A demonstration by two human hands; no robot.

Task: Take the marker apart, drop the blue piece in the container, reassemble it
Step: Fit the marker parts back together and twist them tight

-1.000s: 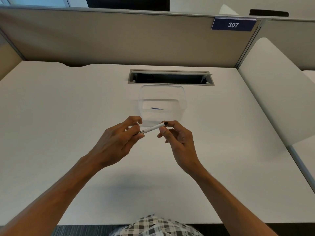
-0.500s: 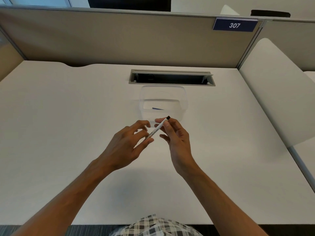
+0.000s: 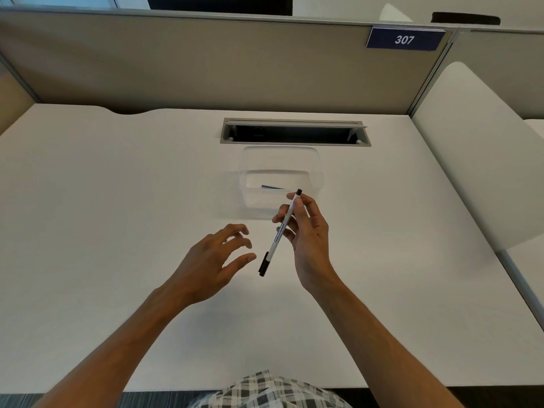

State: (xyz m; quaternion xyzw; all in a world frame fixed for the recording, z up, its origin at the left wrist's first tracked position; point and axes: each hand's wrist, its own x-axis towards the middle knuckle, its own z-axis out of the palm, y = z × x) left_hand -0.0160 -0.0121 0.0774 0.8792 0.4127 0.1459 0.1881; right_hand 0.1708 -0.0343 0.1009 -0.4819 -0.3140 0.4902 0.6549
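Right hand grip: the marker (image 3: 281, 231) is pinched in the fingers of the right hand (image 3: 309, 240), thumb against the upper barrel, the other fingers curled behind it.
Marker: a white barrel with printed lettering is held tilted, its dark capped end (image 3: 264, 264) low and toward the left, its small dark end plug (image 3: 299, 192) high and toward the right. It is carried above the desk and is assembled as one piece.
Left hand: the left hand (image 3: 212, 265) is held palm down just beside the lower end of the marker, fingers spread and slightly curled; nothing is grasped and the marker is not touched.
Blue piece: a thin blue piece (image 3: 272, 187) is seen lying on the floor of the container.
Container: a clear plastic container (image 3: 253, 166), open at the top, is set on the desk beyond the hands; the marker's upper tip is overlapped with its near wall in the view.
Desk: a white desk (image 3: 103, 201) is seen under everything, with a grey cable slot (image 3: 295, 132) just behind the container.
Partition: a beige partition (image 3: 191, 63) is fitted with a dark blue plate marked 307 (image 3: 404, 39).
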